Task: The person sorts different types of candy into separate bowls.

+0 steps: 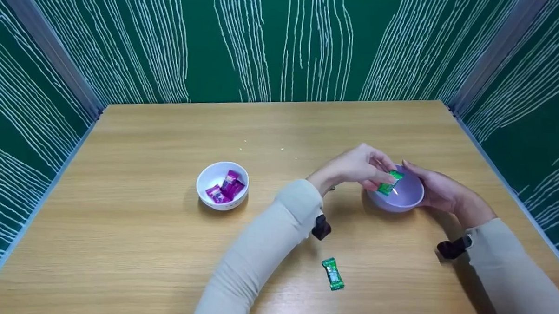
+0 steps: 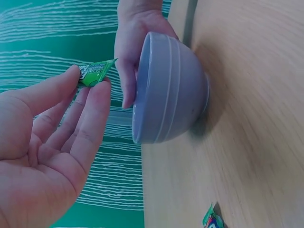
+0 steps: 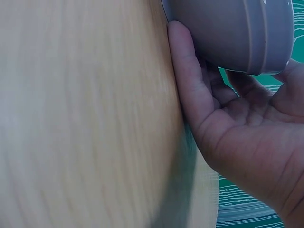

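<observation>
My left hand (image 1: 360, 165) pinches a small green-wrapped candy (image 1: 391, 183) between thumb and fingertips, over the near-left side of a lilac bowl (image 1: 410, 196). In the left wrist view the candy (image 2: 95, 72) sits just outside the bowl's opening, apart from the rim. My right hand (image 1: 448, 193) holds the bowl from its right side, the thumb at the rim. Fingers (image 3: 190, 80) lie low along the bowl's outer wall in the right wrist view. Another green candy (image 1: 333, 273) lies on the table nearer to me.
A white bowl (image 1: 204, 180) with several purple-wrapped candies (image 1: 227, 187) stands left of centre on the wooden table (image 1: 119, 216). A few tiny pale specks dot the table behind it. Green walls with white lines (image 1: 283, 45) enclose the back and sides.
</observation>
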Action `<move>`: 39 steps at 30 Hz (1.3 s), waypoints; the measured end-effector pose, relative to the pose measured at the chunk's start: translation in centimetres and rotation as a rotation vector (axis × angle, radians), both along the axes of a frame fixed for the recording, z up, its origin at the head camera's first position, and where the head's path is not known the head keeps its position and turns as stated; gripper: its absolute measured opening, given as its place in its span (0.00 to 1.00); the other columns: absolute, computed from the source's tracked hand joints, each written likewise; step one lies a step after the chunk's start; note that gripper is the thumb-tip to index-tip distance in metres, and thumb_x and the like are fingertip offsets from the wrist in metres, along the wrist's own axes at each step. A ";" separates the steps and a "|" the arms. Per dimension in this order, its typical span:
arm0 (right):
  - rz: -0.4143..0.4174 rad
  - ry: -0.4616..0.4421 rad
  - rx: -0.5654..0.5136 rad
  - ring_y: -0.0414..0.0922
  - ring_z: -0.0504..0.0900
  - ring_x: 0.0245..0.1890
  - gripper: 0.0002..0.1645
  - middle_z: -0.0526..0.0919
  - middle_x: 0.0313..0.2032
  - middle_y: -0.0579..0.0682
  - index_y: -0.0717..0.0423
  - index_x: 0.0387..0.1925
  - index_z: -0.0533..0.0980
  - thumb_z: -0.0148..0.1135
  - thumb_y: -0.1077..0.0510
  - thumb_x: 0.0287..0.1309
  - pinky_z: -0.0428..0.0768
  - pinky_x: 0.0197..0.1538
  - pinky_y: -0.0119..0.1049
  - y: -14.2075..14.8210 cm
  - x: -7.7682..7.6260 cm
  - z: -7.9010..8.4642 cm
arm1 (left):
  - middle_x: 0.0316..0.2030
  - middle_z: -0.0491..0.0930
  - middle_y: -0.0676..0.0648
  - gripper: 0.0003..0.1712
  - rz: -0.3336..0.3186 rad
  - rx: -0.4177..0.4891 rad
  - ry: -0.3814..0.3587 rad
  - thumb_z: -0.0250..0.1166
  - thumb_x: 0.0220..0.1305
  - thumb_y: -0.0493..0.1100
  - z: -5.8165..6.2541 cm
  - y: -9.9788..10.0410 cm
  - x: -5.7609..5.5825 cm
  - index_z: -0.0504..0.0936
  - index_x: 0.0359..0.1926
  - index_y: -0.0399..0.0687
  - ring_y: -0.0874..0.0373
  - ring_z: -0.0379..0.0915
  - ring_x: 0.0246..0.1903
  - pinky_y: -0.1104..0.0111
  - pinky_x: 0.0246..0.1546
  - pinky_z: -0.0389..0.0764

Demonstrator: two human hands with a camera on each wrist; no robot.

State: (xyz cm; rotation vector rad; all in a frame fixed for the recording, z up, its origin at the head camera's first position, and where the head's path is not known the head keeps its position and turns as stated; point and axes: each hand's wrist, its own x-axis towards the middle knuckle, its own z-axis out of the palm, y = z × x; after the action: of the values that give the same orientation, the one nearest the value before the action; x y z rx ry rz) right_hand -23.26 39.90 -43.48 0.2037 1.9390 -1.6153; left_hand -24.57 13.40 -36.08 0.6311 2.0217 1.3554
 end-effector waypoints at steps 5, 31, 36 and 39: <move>0.002 0.000 0.011 0.47 0.75 0.57 0.52 0.56 0.71 0.59 0.51 0.81 0.44 0.41 0.26 0.71 0.80 0.58 0.45 0.0 0.0 0.0 | 0.36 0.84 0.52 0.07 0.060 -0.037 -0.032 0.74 0.62 0.40 -0.1 0.8 -0.2 0.88 0.41 0.50 0.59 0.83 0.33 0.71 0.35 0.85; -0.005 -0.011 -0.065 0.45 0.78 0.56 0.45 0.72 0.61 0.47 0.52 0.77 0.50 0.39 0.29 0.74 0.79 0.58 0.46 0.0 0.1 -0.3 | 0.33 0.81 0.53 0.06 0.243 -0.064 0.017 0.74 0.62 0.39 -2.7 2.8 0.4 0.88 0.40 0.47 0.59 0.82 0.26 0.73 0.27 0.84; -0.004 -0.009 -0.057 0.45 0.79 0.55 0.46 0.72 0.60 0.48 0.52 0.77 0.50 0.39 0.28 0.73 0.80 0.57 0.47 -0.1 0.0 -0.2 | 0.33 0.81 0.53 0.07 0.247 -0.080 0.041 0.74 0.61 0.38 -2.5 3.0 0.5 0.88 0.41 0.46 0.60 0.82 0.25 0.73 0.26 0.83; -0.003 -0.009 -0.062 0.45 0.79 0.54 0.45 0.72 0.60 0.48 0.51 0.76 0.51 0.40 0.28 0.73 0.80 0.57 0.46 -0.1 -0.1 -0.2 | 0.33 0.81 0.53 0.06 0.242 -0.081 0.035 0.74 0.62 0.38 -2.5 3.1 0.4 0.88 0.40 0.45 0.59 0.82 0.23 0.73 0.25 0.84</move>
State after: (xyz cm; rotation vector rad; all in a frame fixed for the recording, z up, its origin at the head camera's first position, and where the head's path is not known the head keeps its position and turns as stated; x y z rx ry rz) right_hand -23.37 39.81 -43.71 0.1879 1.8797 -1.6711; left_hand -24.13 16.49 -38.55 0.3859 2.2252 1.3971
